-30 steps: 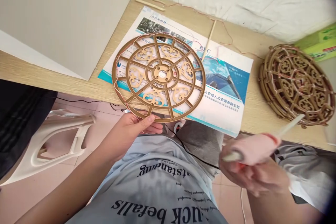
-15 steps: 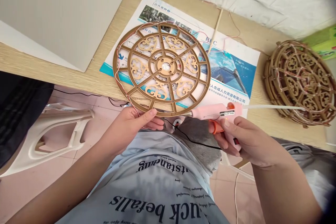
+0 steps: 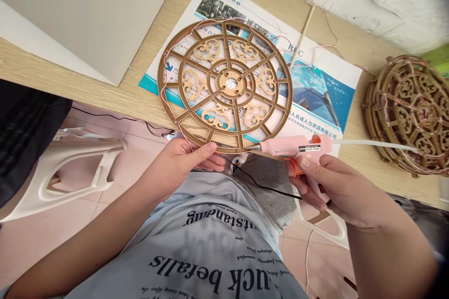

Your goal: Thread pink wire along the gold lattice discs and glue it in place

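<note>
A round, bronze-coloured openwork frame (image 3: 228,42) with scroll ornaments extends over the table's front edge. My left hand (image 3: 191,156) grips its near rim, thumb on top and fingers underneath. Thin red and white wire (image 3: 164,79) runs along the frame's left and far rim. My right hand (image 3: 317,182) is closed round a pink glue gun (image 3: 286,146), fingers at its orange trigger (image 3: 292,167). The metal nozzle points left and lies at the near rim, right of my left thumb; whether it touches is hard to tell. A white glue stick (image 3: 379,144) sticks out of the gun's back.
A printed leaflet (image 3: 345,98) lies on the wooden table (image 3: 147,65) under the frame. Similar frames with wires are stacked (image 3: 410,112) at the right. Thin wooden sticks (image 3: 303,32) lie at the back. A large pale panel (image 3: 87,9) stands left; a white plastic chair (image 3: 66,182) is below.
The nozzle has shifted slightly left along the rim, closer to my left thumb. The view has moved a little, so the table things appear further right. Both hands keep their holds.
</note>
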A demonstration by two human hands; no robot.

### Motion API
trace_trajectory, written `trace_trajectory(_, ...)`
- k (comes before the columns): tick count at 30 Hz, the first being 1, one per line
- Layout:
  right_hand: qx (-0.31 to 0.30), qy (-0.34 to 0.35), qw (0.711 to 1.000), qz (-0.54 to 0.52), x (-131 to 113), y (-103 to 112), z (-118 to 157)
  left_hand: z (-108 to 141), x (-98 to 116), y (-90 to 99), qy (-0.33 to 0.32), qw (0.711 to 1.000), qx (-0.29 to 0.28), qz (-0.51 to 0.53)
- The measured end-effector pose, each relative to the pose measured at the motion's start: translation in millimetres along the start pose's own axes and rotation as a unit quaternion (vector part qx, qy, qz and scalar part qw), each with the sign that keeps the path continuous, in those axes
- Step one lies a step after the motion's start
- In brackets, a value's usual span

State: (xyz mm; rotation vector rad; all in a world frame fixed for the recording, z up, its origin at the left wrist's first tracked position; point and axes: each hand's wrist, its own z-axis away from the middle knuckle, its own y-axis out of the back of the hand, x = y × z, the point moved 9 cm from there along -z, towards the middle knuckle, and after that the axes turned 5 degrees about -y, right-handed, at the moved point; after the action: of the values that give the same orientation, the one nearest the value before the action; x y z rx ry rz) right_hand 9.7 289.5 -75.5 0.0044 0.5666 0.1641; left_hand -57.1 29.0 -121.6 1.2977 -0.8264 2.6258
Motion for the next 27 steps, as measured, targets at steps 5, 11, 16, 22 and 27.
trace_trajectory(5,-0.010,0.013,0.997,0.081,-3.5,5.3,1.2,0.8,-0.6,1.1,-0.001,1.000,0.007,-0.015)
trace_trajectory(11,-0.004,0.017,0.995,0.101,-0.6,11.7,2.0,0.0,-0.7,1.4,-0.006,1.000,0.008,-0.021)
trace_trajectory(16,-0.010,0.004,0.995,0.098,-5.0,7.4,3.9,1.2,1.0,1.5,-0.007,1.000,0.008,-0.018)
trace_trajectory(22,-0.005,-0.009,0.994,0.111,-8.3,6.9,6.4,0.6,1.7,0.3,-0.007,1.000,0.009,-0.017)
trace_trajectory(27,0.003,0.006,0.991,0.136,-12.4,8.8,7.5,1.1,1.4,0.5,-0.004,1.000,0.013,-0.023)
